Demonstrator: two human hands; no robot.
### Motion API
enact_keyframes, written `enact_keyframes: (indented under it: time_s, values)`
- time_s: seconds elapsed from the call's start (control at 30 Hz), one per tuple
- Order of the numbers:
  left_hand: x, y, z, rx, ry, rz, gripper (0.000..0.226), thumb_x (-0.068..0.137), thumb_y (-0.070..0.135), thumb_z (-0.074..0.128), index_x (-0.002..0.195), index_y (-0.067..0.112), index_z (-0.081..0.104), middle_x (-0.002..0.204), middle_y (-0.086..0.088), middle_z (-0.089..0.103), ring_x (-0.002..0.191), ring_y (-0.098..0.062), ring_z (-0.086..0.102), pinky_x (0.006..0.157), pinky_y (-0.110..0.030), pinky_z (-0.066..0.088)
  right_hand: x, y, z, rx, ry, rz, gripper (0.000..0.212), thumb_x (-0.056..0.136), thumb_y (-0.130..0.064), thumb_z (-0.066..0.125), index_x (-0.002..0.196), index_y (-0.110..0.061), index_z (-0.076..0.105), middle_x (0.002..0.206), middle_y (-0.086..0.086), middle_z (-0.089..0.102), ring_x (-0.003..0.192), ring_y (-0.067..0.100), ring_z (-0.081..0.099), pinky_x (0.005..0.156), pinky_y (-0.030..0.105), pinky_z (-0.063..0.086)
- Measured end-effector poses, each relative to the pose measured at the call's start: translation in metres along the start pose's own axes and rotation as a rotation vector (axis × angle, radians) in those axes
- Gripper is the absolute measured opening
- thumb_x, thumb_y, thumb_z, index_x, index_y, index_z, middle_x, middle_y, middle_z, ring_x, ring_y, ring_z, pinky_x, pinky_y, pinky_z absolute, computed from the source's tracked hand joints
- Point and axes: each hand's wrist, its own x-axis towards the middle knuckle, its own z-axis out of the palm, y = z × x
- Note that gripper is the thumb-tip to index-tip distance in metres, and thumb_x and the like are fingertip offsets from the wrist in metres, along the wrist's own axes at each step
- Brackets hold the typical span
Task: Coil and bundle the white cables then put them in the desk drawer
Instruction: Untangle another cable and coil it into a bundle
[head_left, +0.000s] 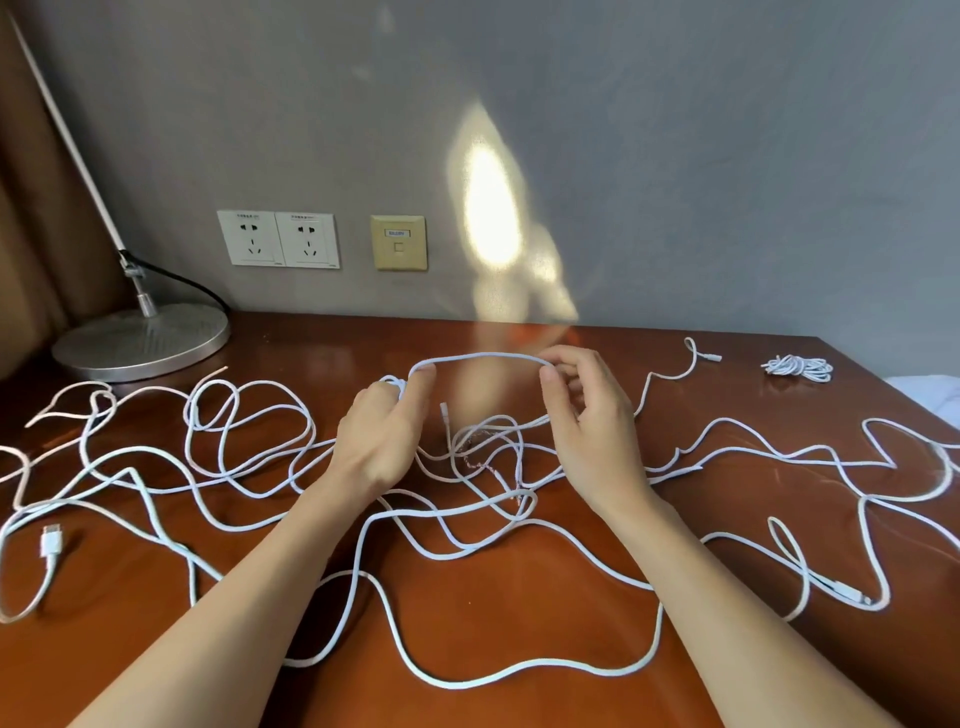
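Fingers (422, 382) of the left hand (382, 436) pinch one white cable (485, 357), with what looks like a few small turns gathered beside the knuckles. The right hand (592, 421) pinches the same cable further along, thumb against forefinger, with its other fingers loosely curled. The held span arches between the two hands, raised above the bench (519, 597), with its long axis running left to right. Its slack probably drops from the right hand into the loose cables (249, 457), though the path is hard to trace. The next turn therefore likely calls for the right hand to carry the span across to the left. The cable is thin, limp and matte white. The loose cables sprawl in overlapping loops across the bench, and a coiled bundle (800, 368) lies at the far right. No drawer is in view.
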Motion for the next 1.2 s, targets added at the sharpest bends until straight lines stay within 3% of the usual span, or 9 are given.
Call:
enact_keyframes:
  time_s: [0.1,0.2,0.27,0.37,0.57,0.8,1.0,1.1,1.2]
  values:
    - [-0.001,0.008,0.001,-0.177,-0.106,0.008,0.067,0.109,0.042,0.029,0.05,0.01,0.027,0.048,-0.002,0.029,0.05,-0.015,0.026,0.057,-0.033,0.029,0.0,0.002,-0.001,-0.017,0.053,0.028,0.013,0.104,-0.031,0.059,0.109,-0.019,0.063,0.09,-0.012,0.067,0.084,0.01,0.066,0.075,0.035,0.056]
    - [-0.003,0.012,0.002,-0.389,-0.212,0.016,0.06,0.102,0.042,0.031,0.052,0.011,0.024,0.05,-0.003,0.023,0.049,-0.014,0.02,0.047,-0.023,0.025,0.0,0.006,-0.001,-0.081,0.069,0.028,0.018,0.103,-0.037,0.059,0.1,-0.02,0.063,0.078,-0.013,0.066,0.074,0.011,0.066,0.069,0.042,0.056]
    - [-0.004,0.011,0.002,-0.51,-0.263,-0.011,0.052,0.092,0.044,0.03,0.049,0.016,0.024,0.049,-0.003,0.021,0.047,-0.014,0.017,0.044,-0.024,0.018,0.001,0.009,0.001,-0.116,0.04,-0.002,0.024,0.105,-0.038,0.055,0.097,-0.017,0.065,0.084,-0.01,0.062,0.079,0.013,0.062,0.071,0.044,0.053]
    - [-0.003,0.008,0.002,-0.733,-0.347,-0.066,0.045,0.087,0.042,0.029,0.048,0.021,0.024,0.052,0.0,0.018,0.051,-0.017,0.008,0.046,-0.026,0.008,0.002,0.011,0.005,-0.123,-0.01,-0.036,0.029,0.109,-0.031,0.045,0.108,-0.015,0.069,0.102,-0.008,0.058,0.098,0.016,0.057,0.085,0.037,0.05]
    - [-0.002,0.009,-0.006,-1.157,-0.46,-0.159,0.042,0.09,0.036,0.027,0.053,0.02,0.02,0.052,0.0,0.013,0.051,-0.014,0.007,0.046,-0.028,0.01,0.0,0.017,0.006,-0.291,-0.077,-0.077,0.022,0.107,-0.023,0.05,0.117,-0.018,0.07,0.106,-0.007,0.065,0.101,0.018,0.059,0.091,0.041,0.043]
    - [0.002,0.006,-0.009,-1.59,-0.351,-0.201,0.054,0.101,0.03,0.013,0.05,0.019,0.028,0.05,0.001,0.026,0.044,-0.015,0.018,0.047,-0.029,0.022,-0.001,0.018,0.006,-0.255,-0.132,-0.074,0.019,0.099,-0.005,0.065,0.112,-0.015,0.075,0.103,-0.006,0.058,0.099,0.015,0.052,0.088,0.032,0.051]
    - [0.003,0.012,-0.006,-1.805,-0.194,-0.257,0.05,0.102,0.034,0.02,0.058,0.015,0.034,0.067,-0.003,0.031,0.057,-0.018,0.03,0.063,-0.03,0.03,-0.003,0.014,0.01,-0.164,-0.219,-0.036,0.022,0.094,-0.001,0.068,0.108,-0.016,0.076,0.1,-0.009,0.058,0.085,0.007,0.058,0.079,0.024,0.051]
    - [0.006,0.01,-0.009,-1.952,-0.09,-0.33,0.045,0.102,0.038,0.024,0.065,0.015,0.035,0.073,-0.004,0.035,0.061,-0.02,0.032,0.068,-0.031,0.033,-0.004,0.013,0.012,-0.107,-0.239,-0.047,0.017,0.1,-0.009,0.066,0.112,-0.018,0.074,0.102,-0.008,0.066,0.088,0.009,0.065,0.081,0.031,0.056]
    - [0.008,0.008,-0.011,-1.951,-0.023,-0.365,0.044,0.102,0.041,0.031,0.067,0.015,0.036,0.075,-0.006,0.04,0.062,-0.021,0.035,0.072,-0.032,0.035,-0.006,0.009,0.015,-0.05,-0.225,-0.045,0.018,0.102,-0.01,0.063,0.115,-0.018,0.073,0.103,-0.009,0.07,0.093,0.01,0.069,0.083,0.036,0.058]
